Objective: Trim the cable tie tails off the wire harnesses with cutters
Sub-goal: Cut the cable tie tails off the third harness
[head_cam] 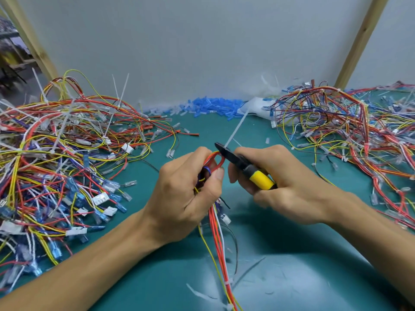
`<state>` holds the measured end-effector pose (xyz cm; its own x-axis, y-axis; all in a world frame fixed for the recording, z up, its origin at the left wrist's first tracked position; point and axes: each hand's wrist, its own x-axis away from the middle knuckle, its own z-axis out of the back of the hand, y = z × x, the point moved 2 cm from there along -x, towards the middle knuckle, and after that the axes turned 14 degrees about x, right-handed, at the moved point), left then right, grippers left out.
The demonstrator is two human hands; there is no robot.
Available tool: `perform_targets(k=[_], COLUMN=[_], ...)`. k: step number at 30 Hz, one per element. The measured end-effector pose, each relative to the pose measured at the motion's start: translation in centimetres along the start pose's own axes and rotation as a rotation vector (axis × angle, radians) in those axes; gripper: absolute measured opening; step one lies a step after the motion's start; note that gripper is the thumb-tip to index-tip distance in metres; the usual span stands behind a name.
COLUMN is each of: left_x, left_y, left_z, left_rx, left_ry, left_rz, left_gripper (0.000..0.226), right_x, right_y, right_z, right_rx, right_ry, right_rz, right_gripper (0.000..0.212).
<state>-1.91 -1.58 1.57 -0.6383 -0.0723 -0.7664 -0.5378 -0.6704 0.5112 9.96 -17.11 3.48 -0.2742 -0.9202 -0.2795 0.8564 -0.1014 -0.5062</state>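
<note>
Teal mat (303, 254) under wire piles (67, 164), grey wall (202, 52) behind; left hand (186, 194) grips harness (217, 234), right hand (283, 182) grips cutters (244, 166).

The left hand (184, 194) and right hand (289, 185) were bare, as were both forearms (89, 261) as far as the view reached, and the left thumbnail (219, 173) seemed cut short.

Matt teal mat (292, 254), glossy yellow plastic cutter handle (260, 179), pale wooden posts (361, 41)
</note>
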Motion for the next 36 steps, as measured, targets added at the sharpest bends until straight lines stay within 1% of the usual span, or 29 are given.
perform_targets(k=[2, 5, 8, 11, 15, 17, 20, 25, 31, 36], left_x=[0.0, -0.1, -0.3, -0.5, -0.6, -0.6, -0.7, -0.9, -0.9, -0.8], left_y=[-0.1, -0.3, -0.7, -0.9, -1.2, -1.3, -1.4, -1.1, -1.1, -1.0], left_z=[0.1, 0.5, 1.0, 1.1, 1.0, 0.9, 0.9, 0.6, 0.3, 0.3], left_rx=[0.014, 0.024, 0.023, 0.003, -0.037, -0.053, -0.130, -0.183, -0.222, -0.212], left_ry=[-0.015, -0.058, -0.121, -0.165, -0.198, -0.212, -0.206, -0.202, -0.231, -0.222], left_rz=[0.009, 0.015, 0.021, 0.016, -0.008, -0.010, -0.013, -0.022, -0.028, -0.016], left_gripper=[0.028, 0.032, 0.034, 0.030, 0.028, 0.028, 0.025, 0.022, 0.021, 0.020], right_x=[0.1, 0.2, 0.1, -0.1, 0.0, 0.0, 0.0, 0.1, 0.0, 0.0], right_y=[0.1, 0.5, 0.6, 0.7, 0.7, 0.7, 0.7, 0.9, 1.3, 0.9], right_z=[0.0, 0.4, 0.7, 0.6, 0.7, 0.8, 0.9, 0.6, 0.1, -0.1], right_rx=[-0.008, 0.137, 0.275, 0.311, 0.290, 0.271, 0.228, 0.276, 0.253, 0.247], right_ry=[-0.017, 0.055, 0.100, 0.068, 0.026, 0.002, -0.021, 0.034, -0.001, 0.034], right_rz=[-0.009, -0.001, 0.002, -0.009, -0.001, 0.000, -0.019, -0.036, -0.080, -0.100], right_gripper=[0.027, 0.021, 0.024, 0.028, 0.023, 0.024, 0.023, 0.016, 0.017, 0.016])
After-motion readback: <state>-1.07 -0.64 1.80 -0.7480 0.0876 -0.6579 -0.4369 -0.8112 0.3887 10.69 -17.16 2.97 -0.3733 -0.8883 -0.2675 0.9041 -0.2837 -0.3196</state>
